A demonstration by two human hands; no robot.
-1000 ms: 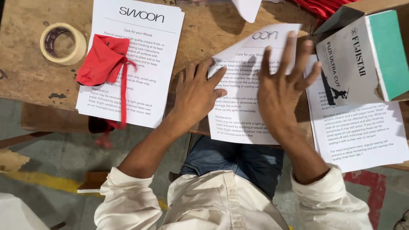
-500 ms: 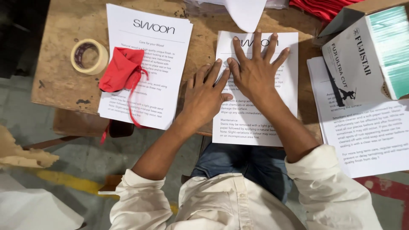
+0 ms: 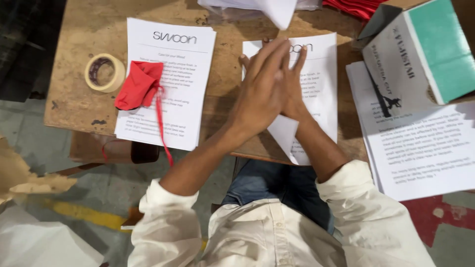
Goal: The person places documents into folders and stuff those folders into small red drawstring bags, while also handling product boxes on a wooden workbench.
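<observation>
While both hands (image 3: 269,91) press printed sheet (image 3: 316,94), fingers flat together, worn wooden table (image 3: 79,34), concrete floor (image 3: 29,128).

A grey cardboard box (image 3: 420,64) with a teal top stands open at the table's right edge.

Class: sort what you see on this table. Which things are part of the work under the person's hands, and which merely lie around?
In hand: left hand; right hand; printed sheet under both.

Lying about: tape roll; red pouch; second printed sheet; paper stack; box.
</observation>
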